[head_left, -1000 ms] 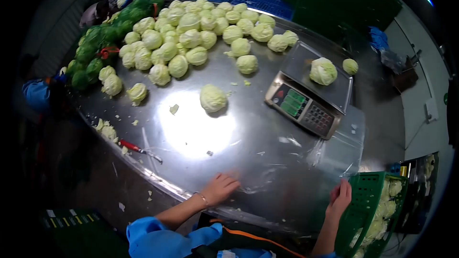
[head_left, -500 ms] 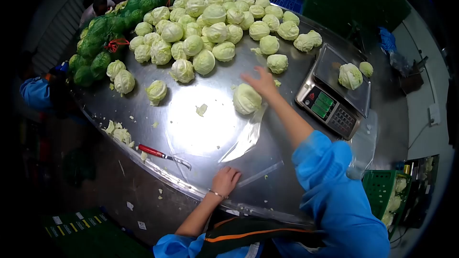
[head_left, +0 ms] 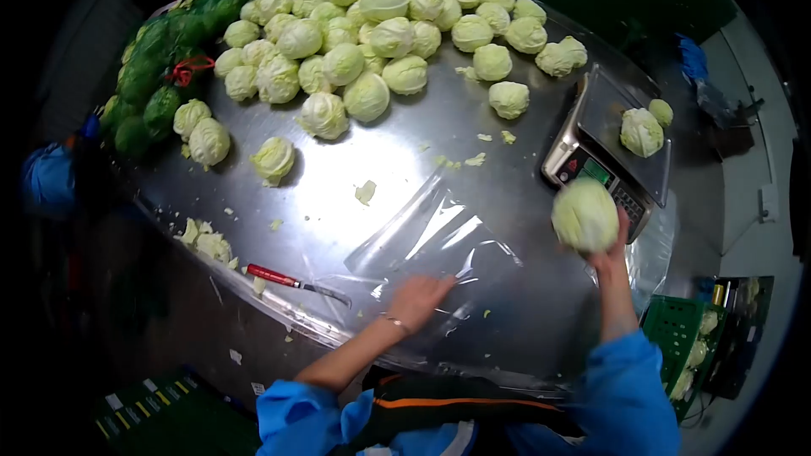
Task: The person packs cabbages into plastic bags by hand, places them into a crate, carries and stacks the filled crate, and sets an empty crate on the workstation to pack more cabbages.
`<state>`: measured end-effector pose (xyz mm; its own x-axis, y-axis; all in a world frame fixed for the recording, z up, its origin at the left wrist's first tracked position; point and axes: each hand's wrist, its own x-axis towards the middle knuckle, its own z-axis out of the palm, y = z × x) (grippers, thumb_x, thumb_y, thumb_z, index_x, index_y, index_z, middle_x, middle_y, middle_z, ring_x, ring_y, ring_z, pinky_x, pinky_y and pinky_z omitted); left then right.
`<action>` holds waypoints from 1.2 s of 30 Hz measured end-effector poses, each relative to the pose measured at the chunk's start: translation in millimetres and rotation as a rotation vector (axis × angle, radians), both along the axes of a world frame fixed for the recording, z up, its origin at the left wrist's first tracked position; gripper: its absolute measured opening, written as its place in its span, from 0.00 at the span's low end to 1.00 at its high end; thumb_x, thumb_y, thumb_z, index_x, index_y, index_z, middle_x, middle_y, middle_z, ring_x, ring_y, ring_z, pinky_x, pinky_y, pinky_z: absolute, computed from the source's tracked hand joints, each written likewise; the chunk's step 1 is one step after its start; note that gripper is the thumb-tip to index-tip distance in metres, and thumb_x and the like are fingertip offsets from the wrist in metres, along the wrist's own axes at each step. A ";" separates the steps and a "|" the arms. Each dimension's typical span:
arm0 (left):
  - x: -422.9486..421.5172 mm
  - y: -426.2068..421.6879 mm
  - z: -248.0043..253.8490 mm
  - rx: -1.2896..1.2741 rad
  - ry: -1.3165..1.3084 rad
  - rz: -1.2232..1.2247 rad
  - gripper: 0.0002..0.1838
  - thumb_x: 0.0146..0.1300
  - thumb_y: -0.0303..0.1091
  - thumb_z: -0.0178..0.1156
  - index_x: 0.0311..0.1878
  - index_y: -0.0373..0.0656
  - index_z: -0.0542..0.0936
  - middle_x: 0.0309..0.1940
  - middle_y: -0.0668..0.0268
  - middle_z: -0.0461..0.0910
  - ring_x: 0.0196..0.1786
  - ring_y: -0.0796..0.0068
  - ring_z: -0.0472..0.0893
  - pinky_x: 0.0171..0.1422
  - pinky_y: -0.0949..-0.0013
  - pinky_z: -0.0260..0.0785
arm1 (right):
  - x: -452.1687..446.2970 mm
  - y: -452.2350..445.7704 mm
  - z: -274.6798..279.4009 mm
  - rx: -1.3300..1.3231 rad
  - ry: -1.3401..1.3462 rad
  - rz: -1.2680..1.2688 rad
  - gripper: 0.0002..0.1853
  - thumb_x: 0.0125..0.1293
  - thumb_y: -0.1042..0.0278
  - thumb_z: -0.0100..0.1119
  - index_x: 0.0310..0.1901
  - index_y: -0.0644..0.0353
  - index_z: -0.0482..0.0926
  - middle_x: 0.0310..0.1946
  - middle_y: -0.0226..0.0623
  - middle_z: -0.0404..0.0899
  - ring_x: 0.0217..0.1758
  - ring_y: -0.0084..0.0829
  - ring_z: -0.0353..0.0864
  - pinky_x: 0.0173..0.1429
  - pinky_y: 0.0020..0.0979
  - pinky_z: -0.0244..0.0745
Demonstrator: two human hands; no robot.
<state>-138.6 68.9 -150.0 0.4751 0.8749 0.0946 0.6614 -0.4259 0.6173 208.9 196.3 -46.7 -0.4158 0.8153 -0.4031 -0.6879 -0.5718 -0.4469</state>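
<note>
My right hand [head_left: 614, 253] holds a pale green cabbage [head_left: 585, 215] raised in front of the scale's keypad, with its fingers partly hidden behind it. My left hand [head_left: 421, 299] is closed on the near edge of a clear plastic bag [head_left: 439, 232] that lies crumpled and shiny on the metal table. To the left of that hand rests a red-handled knife [head_left: 296, 281] with a curved tip. On the digital scale [head_left: 598, 114], another cabbage [head_left: 642, 133] sits beside a smaller one.
A big pile of cabbages [head_left: 344, 59] covers the far part of the metal table [head_left: 325, 224]. Green net sacks [head_left: 165, 110] of cabbages line the left edge. Leaf scraps [head_left: 207, 242] lie near the front edge. A green crate [head_left: 672, 321] stands at lower right, and a person's blue sleeve [head_left: 51, 181] shows far left.
My right hand has taken hold of the cabbage from mid-table and carried it right and nearer. My left hand has moved slightly right and up onto the plastic, which is now more spread out.
</note>
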 end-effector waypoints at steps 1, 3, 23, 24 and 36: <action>7.6 -0.8 8.7 0.066 0.010 -0.103 0.15 0.51 0.25 0.55 0.44 0.45 0.76 0.33 0.62 0.73 0.36 0.61 0.73 0.39 0.61 0.66 | -1.6 -31.6 18.7 0.061 0.049 0.145 0.49 0.47 0.36 0.62 0.67 0.52 0.55 0.64 0.49 0.59 0.65 0.55 0.60 0.59 0.66 0.61; 20.8 -6.0 0.3 0.100 -0.080 -0.128 0.13 0.51 0.26 0.56 0.43 0.45 0.76 0.34 0.61 0.72 0.37 0.60 0.73 0.39 0.61 0.65 | -3.5 -104.5 -0.5 0.031 0.102 0.205 0.46 0.49 0.42 0.62 0.67 0.54 0.54 0.63 0.49 0.60 0.64 0.51 0.62 0.61 0.59 0.62; -6.6 -7.5 131.3 0.012 -0.427 0.310 0.41 0.45 0.13 0.48 0.68 0.36 0.52 0.65 0.52 0.53 0.63 0.52 0.63 0.53 0.67 0.69 | -170.0 -60.8 -31.3 0.984 -1.662 0.226 0.22 0.59 0.70 0.58 0.56 0.62 0.69 0.48 0.45 0.71 0.48 0.35 0.72 0.52 0.38 0.64; -13.9 -2.8 129.7 0.067 -0.424 0.306 0.41 0.45 0.13 0.47 0.68 0.36 0.52 0.66 0.52 0.52 0.64 0.53 0.63 0.51 0.67 0.69 | -170.6 -52.8 -20.4 1.014 -1.595 0.221 0.18 0.60 0.72 0.57 0.52 0.64 0.73 0.45 0.45 0.72 0.45 0.34 0.74 0.47 0.34 0.68; -345.4 162.6 56.0 0.406 0.029 1.471 0.53 0.42 0.48 0.72 0.67 0.38 0.53 0.64 0.42 0.54 0.67 0.48 0.55 0.68 0.54 0.54 | -239.0 -39.4 105.2 1.204 -1.609 0.080 0.06 0.56 0.78 0.60 0.36 0.66 0.79 0.22 0.37 0.76 0.23 0.22 0.74 0.27 0.23 0.67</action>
<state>-483.9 231.6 -94.0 -0.7600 0.4752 0.4433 0.6450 0.4679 0.6042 -30.1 156.9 58.5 -0.3434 0.9023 0.2608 0.6607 0.4294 -0.6157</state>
